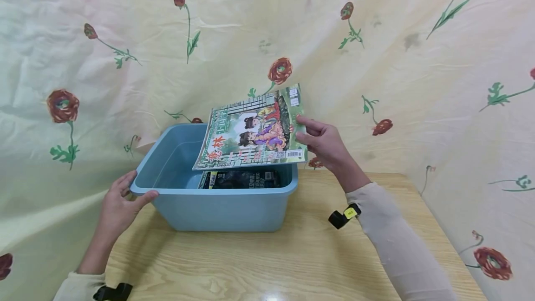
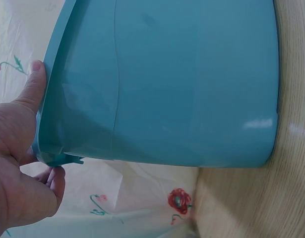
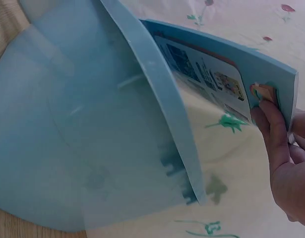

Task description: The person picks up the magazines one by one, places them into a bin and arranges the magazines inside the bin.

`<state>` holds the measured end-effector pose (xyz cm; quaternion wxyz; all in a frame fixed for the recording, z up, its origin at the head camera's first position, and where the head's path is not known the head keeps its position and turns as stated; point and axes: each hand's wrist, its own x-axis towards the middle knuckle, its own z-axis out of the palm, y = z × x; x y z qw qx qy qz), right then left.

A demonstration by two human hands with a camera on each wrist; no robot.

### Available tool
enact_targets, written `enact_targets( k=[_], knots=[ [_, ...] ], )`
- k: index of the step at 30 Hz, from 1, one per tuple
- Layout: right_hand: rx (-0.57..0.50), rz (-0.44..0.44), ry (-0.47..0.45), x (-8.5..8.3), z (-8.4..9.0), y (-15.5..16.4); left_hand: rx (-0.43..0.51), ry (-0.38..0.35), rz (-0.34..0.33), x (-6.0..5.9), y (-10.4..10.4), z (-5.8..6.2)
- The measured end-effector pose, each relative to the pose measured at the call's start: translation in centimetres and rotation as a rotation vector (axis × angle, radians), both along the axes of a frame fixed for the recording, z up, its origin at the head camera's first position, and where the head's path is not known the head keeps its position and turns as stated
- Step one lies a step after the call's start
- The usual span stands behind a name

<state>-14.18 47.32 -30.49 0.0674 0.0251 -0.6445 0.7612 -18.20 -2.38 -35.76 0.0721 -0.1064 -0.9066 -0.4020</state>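
Right hand (image 1: 323, 140) pinches magazine (image 1: 252, 129) by edge, held tilted over blue bin (image 1: 221, 208). Left hand (image 1: 121, 201) grips bin's rim corner, likely steadying it. Dark booklet (image 1: 242, 179) inside bin, cover unclear.

Both arms wear long, cream-coloured sleeves, plain and without pattern, that end short of the bare left hand (image 1: 119, 203) and right hand (image 1: 323, 140). Behind the right hand's fingers, a small black clip (image 1: 343, 216) with a yellow tag sits at the cuff. A similar black clip (image 1: 113, 292) sits at the left cuff.
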Motion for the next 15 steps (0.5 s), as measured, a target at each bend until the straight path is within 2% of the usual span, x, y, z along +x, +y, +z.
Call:
enact_targets(
  k=[3, 10, 15],
  knots=[
    [0.038, -0.001, -0.007, -0.6, -0.1, -1.2, 0.007, -0.003, 0.007, 0.0, 0.0, -0.1],
    [0.036, -0.004, -0.032, -1.9, -0.4, -3.4, 0.007, -0.010, 0.018, 0.0, 0.1, -0.1],
    [0.083, -0.021, -0.053, -2.6, -0.5, -4.8, 0.009, -0.006, 0.020, 0.0, 0.2, -0.1]
  ],
)
